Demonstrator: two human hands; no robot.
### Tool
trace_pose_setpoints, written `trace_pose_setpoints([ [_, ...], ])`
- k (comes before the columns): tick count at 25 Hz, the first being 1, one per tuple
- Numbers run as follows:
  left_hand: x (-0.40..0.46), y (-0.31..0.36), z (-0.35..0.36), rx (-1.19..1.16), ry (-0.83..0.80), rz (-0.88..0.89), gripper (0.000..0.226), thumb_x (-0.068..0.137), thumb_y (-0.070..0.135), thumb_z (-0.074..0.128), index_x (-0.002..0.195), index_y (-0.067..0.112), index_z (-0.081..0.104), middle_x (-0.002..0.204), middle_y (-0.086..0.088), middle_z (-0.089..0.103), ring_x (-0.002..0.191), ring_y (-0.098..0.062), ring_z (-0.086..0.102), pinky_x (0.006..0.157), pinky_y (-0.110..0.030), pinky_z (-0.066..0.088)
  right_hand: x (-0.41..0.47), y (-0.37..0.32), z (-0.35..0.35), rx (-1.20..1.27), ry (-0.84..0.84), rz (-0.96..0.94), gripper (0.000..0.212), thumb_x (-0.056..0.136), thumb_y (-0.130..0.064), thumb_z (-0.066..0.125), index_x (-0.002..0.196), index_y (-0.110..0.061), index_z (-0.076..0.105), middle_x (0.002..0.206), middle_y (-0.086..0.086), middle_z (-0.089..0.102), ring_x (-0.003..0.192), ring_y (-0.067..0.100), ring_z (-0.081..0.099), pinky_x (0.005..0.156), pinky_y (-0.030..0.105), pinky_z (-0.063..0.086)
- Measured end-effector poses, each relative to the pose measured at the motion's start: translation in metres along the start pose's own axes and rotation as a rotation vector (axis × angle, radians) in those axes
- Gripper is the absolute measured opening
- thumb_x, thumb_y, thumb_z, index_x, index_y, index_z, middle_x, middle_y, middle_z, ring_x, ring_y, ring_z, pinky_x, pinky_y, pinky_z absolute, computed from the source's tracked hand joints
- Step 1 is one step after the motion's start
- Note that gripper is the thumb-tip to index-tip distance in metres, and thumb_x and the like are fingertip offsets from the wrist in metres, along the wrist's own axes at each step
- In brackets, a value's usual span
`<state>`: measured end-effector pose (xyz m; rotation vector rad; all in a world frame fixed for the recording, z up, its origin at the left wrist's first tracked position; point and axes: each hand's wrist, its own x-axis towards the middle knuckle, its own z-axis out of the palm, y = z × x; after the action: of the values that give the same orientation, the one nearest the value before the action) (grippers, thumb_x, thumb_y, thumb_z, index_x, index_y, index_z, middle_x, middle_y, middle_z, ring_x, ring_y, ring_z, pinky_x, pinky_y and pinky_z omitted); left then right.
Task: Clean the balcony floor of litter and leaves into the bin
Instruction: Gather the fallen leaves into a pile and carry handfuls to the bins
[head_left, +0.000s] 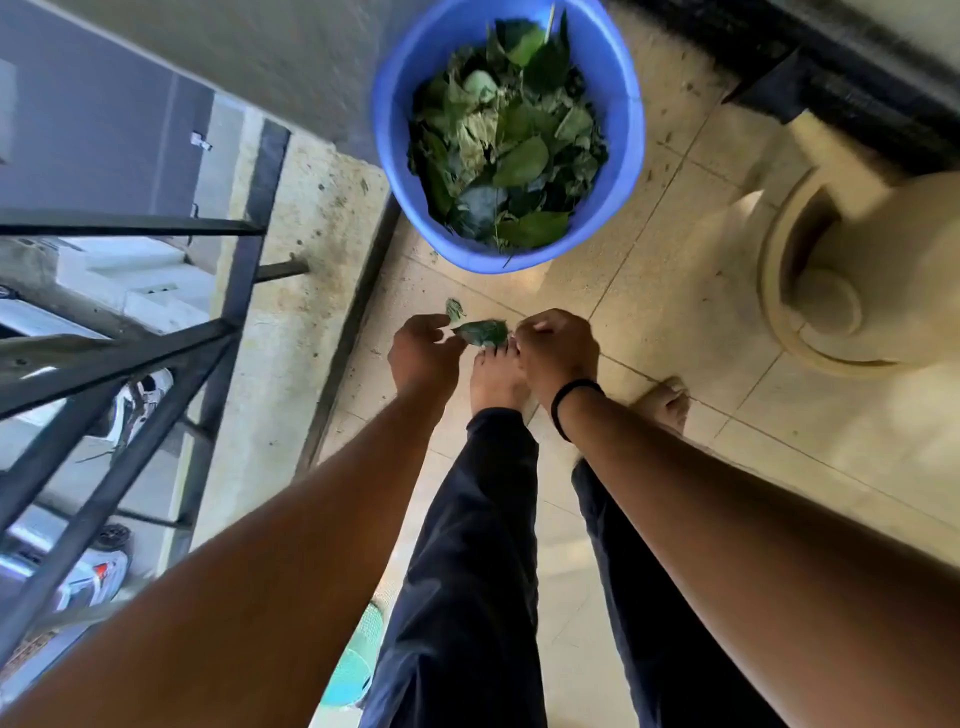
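Note:
A blue bin (621, 119), heaped with green and dried leaves (506, 140), stands on the tiled balcony floor ahead of me. Both my arms reach down to the floor just in front of my bare feet. A dark green leaf (483, 332) lies between my hands. My right hand (556, 353), with a black band on its wrist, has its fingers curled over the leaf's right end and pinches it. My left hand (421, 353) is curved beside the leaf's left tip, with a gap between thumb and fingers. A smaller leaf (454, 310) lies just beyond my left thumb.
A black metal railing (156, 332) and a concrete ledge (291, 312) run along the left, with parked cars far below. A cream pedestal base (831, 291) stands at the right. Small bits of debris dot the tiles near the bin. A green mat (358, 660) lies behind my legs.

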<state>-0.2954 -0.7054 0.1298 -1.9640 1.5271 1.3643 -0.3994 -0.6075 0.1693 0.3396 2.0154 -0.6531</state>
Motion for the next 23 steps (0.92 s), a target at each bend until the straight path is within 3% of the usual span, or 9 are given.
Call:
trace_pose_setpoints([
  [5, 0.066, -0.026, 0.048, 0.270, 0.018, 0.104, 0.086, 0.064, 0.021, 0.094, 0.136, 0.029, 0.049, 0.127, -0.007, 0.037, 0.100, -0.020, 0.046, 0.098, -0.030, 0.044, 0.082, 0.035, 0.047, -0.233, -0.275, -0.010, 0.035, 0.091, -0.025, 0.067, 0.120, -0.007, 0.067, 0.124, 0.011, 0.068, 0.118, 0.028, 0.061, 0.098, 0.030, 0.048],
  [7, 0.093, -0.034, 0.065, 0.409, 0.037, 0.187, 0.075, 0.066, 0.015, 0.090, 0.129, 0.027, 0.051, 0.127, -0.009, 0.037, 0.102, -0.028, 0.048, 0.094, -0.033, 0.043, 0.114, 0.035, 0.062, -0.267, -0.316, -0.039, 0.029, 0.088, -0.021, 0.068, 0.115, -0.009, 0.067, 0.121, 0.011, 0.068, 0.115, 0.028, 0.062, 0.093, 0.027, 0.047],
  [9, 0.114, -0.035, 0.078, 0.485, 0.061, 0.264, 0.049, 0.071, 0.006, 0.078, 0.115, 0.020, 0.058, 0.123, -0.010, 0.042, 0.103, -0.033, 0.054, 0.091, -0.033, 0.044, 0.137, 0.031, 0.079, -0.356, -0.398, -0.090, 0.006, 0.084, -0.016, 0.068, 0.086, -0.012, 0.066, 0.101, 0.016, 0.070, 0.096, 0.028, 0.065, 0.091, 0.034, 0.053],
  [11, 0.124, -0.031, 0.082, 0.461, 0.104, 0.265, 0.026, 0.072, 0.001, 0.066, 0.094, 0.016, 0.067, 0.112, -0.009, 0.057, 0.099, -0.032, 0.061, 0.086, -0.030, 0.049, 0.150, 0.029, 0.088, -0.415, -0.462, -0.108, 0.018, 0.082, -0.016, 0.069, 0.069, -0.014, 0.056, 0.085, 0.015, 0.063, 0.082, 0.024, 0.059, 0.087, 0.039, 0.056],
  [13, 0.121, -0.035, 0.082, 0.495, 0.078, 0.233, 0.022, 0.072, 0.001, 0.062, 0.084, 0.016, 0.074, 0.097, -0.010, 0.070, 0.095, -0.030, 0.064, 0.084, -0.031, 0.053, 0.143, 0.030, 0.083, -0.410, -0.469, -0.141, 0.009, 0.084, -0.016, 0.071, 0.084, -0.008, 0.066, 0.093, 0.015, 0.067, 0.092, 0.022, 0.062, 0.092, 0.039, 0.054],
  [14, 0.112, -0.036, 0.080, 0.502, 0.061, 0.208, 0.022, 0.073, 0.001, 0.063, 0.081, 0.017, 0.075, 0.093, -0.010, 0.072, 0.096, -0.030, 0.064, 0.085, -0.032, 0.054, 0.136, 0.032, 0.076, -0.402, -0.477, -0.141, 0.021, 0.085, -0.015, 0.071, 0.102, -0.003, 0.070, 0.106, 0.016, 0.070, 0.103, 0.024, 0.064, 0.097, 0.038, 0.051],
  [16, 0.088, -0.036, 0.073, 0.337, 0.060, 0.110, 0.022, 0.073, 0.000, 0.069, 0.070, 0.021, 0.073, 0.082, -0.005, 0.073, 0.092, -0.027, 0.066, 0.082, -0.031, 0.056, 0.115, 0.036, 0.060, -0.344, -0.494, -0.125, 0.041, 0.088, -0.016, 0.071, 0.126, -0.002, 0.063, 0.126, 0.015, 0.066, 0.119, 0.027, 0.060, 0.105, 0.037, 0.045],
  [18, 0.056, -0.026, 0.066, 0.033, 0.019, -0.018, 0.026, 0.070, -0.003, 0.080, 0.064, 0.021, 0.071, 0.071, -0.001, 0.072, 0.075, -0.020, 0.068, 0.068, -0.025, 0.056, 0.092, 0.042, 0.043, -0.227, -0.470, -0.070, 0.043, 0.088, -0.017, 0.071, 0.130, -0.009, 0.060, 0.124, 0.012, 0.065, 0.118, 0.027, 0.060, 0.103, 0.035, 0.046],
  [23, -0.032, 0.013, 0.033, -0.472, -0.190, -0.085, 0.014, 0.075, -0.010, 0.078, 0.085, -0.001, 0.075, 0.087, -0.021, 0.075, 0.082, -0.030, 0.070, 0.088, -0.040, 0.059, 0.018, 0.033, 0.002, 0.235, -0.312, 0.053, 0.019, 0.079, -0.002, 0.070, 0.083, -0.019, 0.075, 0.088, 0.012, 0.073, 0.091, 0.029, 0.070, 0.093, 0.049, 0.056],
])
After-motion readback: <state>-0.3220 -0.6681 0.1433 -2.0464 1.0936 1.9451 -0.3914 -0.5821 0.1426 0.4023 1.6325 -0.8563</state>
